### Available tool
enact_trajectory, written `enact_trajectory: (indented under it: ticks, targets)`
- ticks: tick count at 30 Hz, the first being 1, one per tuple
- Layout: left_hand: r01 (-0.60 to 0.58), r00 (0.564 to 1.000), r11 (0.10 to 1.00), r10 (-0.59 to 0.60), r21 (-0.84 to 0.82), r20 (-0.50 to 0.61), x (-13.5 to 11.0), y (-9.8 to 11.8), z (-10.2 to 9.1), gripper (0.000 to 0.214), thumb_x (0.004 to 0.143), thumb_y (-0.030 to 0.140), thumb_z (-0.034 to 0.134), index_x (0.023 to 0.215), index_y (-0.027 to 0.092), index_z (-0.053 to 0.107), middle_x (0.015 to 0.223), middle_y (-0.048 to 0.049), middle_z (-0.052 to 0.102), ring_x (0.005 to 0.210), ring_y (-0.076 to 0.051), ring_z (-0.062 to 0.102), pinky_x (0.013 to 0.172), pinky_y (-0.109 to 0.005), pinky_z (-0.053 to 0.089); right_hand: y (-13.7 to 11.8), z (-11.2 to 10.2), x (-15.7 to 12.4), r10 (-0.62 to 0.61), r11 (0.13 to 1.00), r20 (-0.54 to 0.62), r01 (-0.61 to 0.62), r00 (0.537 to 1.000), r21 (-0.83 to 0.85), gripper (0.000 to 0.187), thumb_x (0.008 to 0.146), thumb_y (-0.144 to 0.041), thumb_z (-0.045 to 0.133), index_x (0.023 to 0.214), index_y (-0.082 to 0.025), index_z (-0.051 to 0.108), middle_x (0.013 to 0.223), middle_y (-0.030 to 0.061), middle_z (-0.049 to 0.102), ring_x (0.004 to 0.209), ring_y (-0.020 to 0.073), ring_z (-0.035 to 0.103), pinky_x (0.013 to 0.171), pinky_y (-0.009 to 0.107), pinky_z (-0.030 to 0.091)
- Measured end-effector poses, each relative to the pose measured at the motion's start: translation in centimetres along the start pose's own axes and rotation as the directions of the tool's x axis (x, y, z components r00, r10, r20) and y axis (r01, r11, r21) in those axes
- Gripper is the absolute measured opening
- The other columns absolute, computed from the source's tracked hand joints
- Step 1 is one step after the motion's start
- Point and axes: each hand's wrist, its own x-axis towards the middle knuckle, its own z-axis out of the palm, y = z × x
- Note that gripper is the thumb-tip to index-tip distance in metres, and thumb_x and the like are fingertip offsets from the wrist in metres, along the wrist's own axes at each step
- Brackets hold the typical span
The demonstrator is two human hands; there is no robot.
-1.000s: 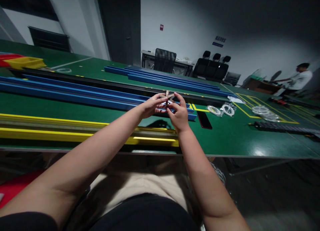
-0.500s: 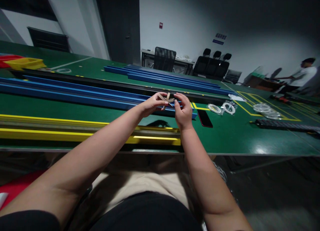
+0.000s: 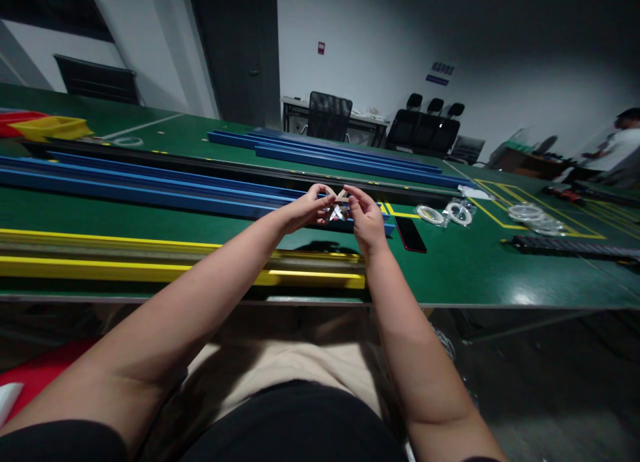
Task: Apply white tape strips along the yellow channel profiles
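Note:
Above the blue rails, both hands pinch a thin beige strip [image 3: 342, 199] that is bent and crossed over itself, with a shiny silvery part [image 3: 338, 213] hanging below. What the strip is made of cannot be made out. My left hand [image 3: 314, 207] is closed on its left side, fingertips together. My right hand [image 3: 367, 215] grips the other side between thumb and fingers. Under the hands lies a long blue rail [image 3: 220, 201]. Nearer to me is a yellow rail [image 3: 165, 269], its right end below my right wrist.
A phone [image 3: 411, 235] lies right of my hands, near bagged white coils [image 3: 457, 213]. Behind run a black rail [image 3: 240, 171] and more blue rails [image 3: 345, 159]. A yellow bin [image 3: 53, 127] stands far left. Another person [image 3: 619, 149] is at the far right.
The strip has turned between my fingers, and its silvery part now shows more below the hands. My fingertips have shifted slightly. The other person has moved toward the right edge of view.

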Motion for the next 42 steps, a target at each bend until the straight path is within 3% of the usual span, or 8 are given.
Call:
enact_trajectory:
  ticks: [4, 7, 10, 15, 35, 38, 42]
  targets:
    - [-0.081, 0.995, 0.995, 0.084, 0.061, -0.057, 0.5, -0.1, -0.1, 0.07, 0.073, 0.068, 0.077, 0.122, 0.026, 0.05, 0.099, -0.002, 0.066, 0.073, -0.015, 0.067, 0.059, -0.024, 0.048, 0.1, -0.2, -0.1, -0.058, 0.996, -0.047, 0.054, 0.997, -0.072, 0.048, 0.086, -0.058, 0.069, 0.123, -0.027, 0.069, 0.128, 0.0081, 0.068, 0.115, 0.024, 0.063, 0.102, 0.044, 0.053]
    - [-0.114, 0.99, 0.988, 0.122, 0.105, -0.075, 0.6, -0.1, -0.1, 0.07, 0.076, 0.065, 0.076, 0.131, 0.028, 0.052, 0.099, -0.0017, 0.067, 0.073, -0.014, 0.066, 0.06, -0.024, 0.049, -0.4, -0.3, -0.3, -0.17, 0.969, 0.031, 0.173, 0.985, -0.177, 0.045, 0.088, -0.054, 0.069, 0.126, -0.03, 0.068, 0.134, 0.0075, 0.064, 0.125, 0.0243, 0.058, 0.108, 0.045, 0.048]
    - [-0.134, 0.988, 0.983, 0.142, 0.126, -0.058, 0.6, -0.2, 0.0, 0.066, 0.077, 0.064, 0.075, 0.126, 0.025, 0.055, 0.089, 0.0, 0.066, 0.068, -0.012, 0.063, 0.059, -0.022, 0.048, -0.8, -0.3, -0.3, -0.264, 0.929, 0.103, 0.281, 0.959, -0.24, 0.034, 0.091, -0.051, 0.067, 0.118, -0.031, 0.073, 0.129, 0.0073, 0.066, 0.125, 0.0232, 0.058, 0.112, 0.043, 0.044]
    - [-0.155, 0.986, 0.977, 0.161, 0.145, -0.032, 0.8, -0.4, -0.1, 0.067, 0.075, 0.067, 0.076, 0.12, 0.023, 0.056, 0.077, 0.003, 0.061, 0.06, -0.01, 0.057, 0.052, -0.02, 0.044, -0.8, -0.2, -0.2, -0.239, 0.941, 0.066, 0.247, 0.969, -0.232, 0.03, 0.092, -0.052, 0.065, 0.108, -0.029, 0.077, 0.121, 0.0075, 0.068, 0.118, 0.0219, 0.062, 0.107, 0.04, 0.048]
    - [-0.145, 0.986, 0.97, 0.159, 0.193, -0.059, 1.1, -0.7, -0.2, 0.06, 0.077, 0.067, 0.074, 0.114, 0.022, 0.059, 0.074, 0.0034, 0.058, 0.06, -0.01, 0.057, 0.056, -0.022, 0.045, -0.7, -0.2, -0.3, -0.254, 0.935, 0.065, 0.262, 0.965, -0.238, 0.024, 0.093, -0.045, 0.066, 0.106, -0.028, 0.077, 0.113, 0.0064, 0.069, 0.111, 0.0202, 0.063, 0.103, 0.038, 0.05]
    - [-0.144, 0.985, 0.971, 0.159, 0.19, -0.065, 1.0, -0.6, -0.1, 0.065, 0.078, 0.068, 0.072, 0.121, 0.022, 0.06, 0.08, 0.001, 0.061, 0.065, -0.012, 0.058, 0.054, -0.022, 0.044, -0.7, -0.2, -0.2, -0.246, 0.939, 0.043, 0.249, 0.968, -0.237, 0.025, 0.093, -0.046, 0.066, 0.107, -0.028, 0.077, 0.116, 0.0067, 0.069, 0.113, 0.0205, 0.063, 0.105, 0.039, 0.049]
    - [-0.132, 0.988, 0.981, 0.142, 0.141, -0.067, 0.9, -0.5, 0.0, 0.073, 0.08, 0.068, 0.069, 0.138, 0.028, 0.05, 0.105, -0.0041, 0.067, 0.078, -0.016, 0.064, 0.059, -0.023, 0.047, -0.5, -0.2, -0.2, -0.234, 0.945, -0.025, 0.222, 0.972, -0.239, 0.028, 0.092, -0.048, 0.066, 0.108, -0.028, 0.076, 0.119, 0.0071, 0.069, 0.117, 0.0217, 0.062, 0.108, 0.041, 0.048]
